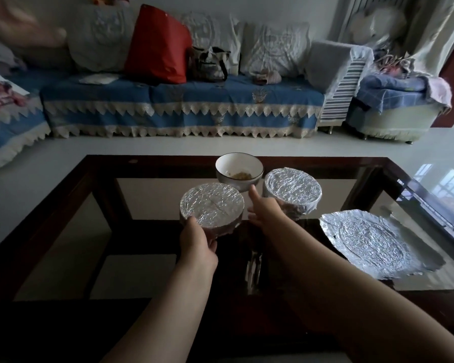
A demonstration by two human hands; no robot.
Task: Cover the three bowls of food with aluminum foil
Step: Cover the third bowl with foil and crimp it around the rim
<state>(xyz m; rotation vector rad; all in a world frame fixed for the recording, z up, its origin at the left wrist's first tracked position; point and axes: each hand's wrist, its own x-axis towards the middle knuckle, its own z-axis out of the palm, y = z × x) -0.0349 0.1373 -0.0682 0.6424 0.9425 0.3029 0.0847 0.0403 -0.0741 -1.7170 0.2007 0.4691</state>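
My left hand (pixel 198 243) grips a covered bowl (pixel 211 205); right fingers (pixel 252 195) apart. The foil (pixel 372 242) looks thin and tears, so I'd lift its edge.

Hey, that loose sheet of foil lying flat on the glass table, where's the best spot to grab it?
Pinch the foil sheet at its ragged near-right edge, coming from the right with the right hand. It lies flat on the glass table, so only the slightly lifted, crinkled border offers a grip; the pressed round centre does not.
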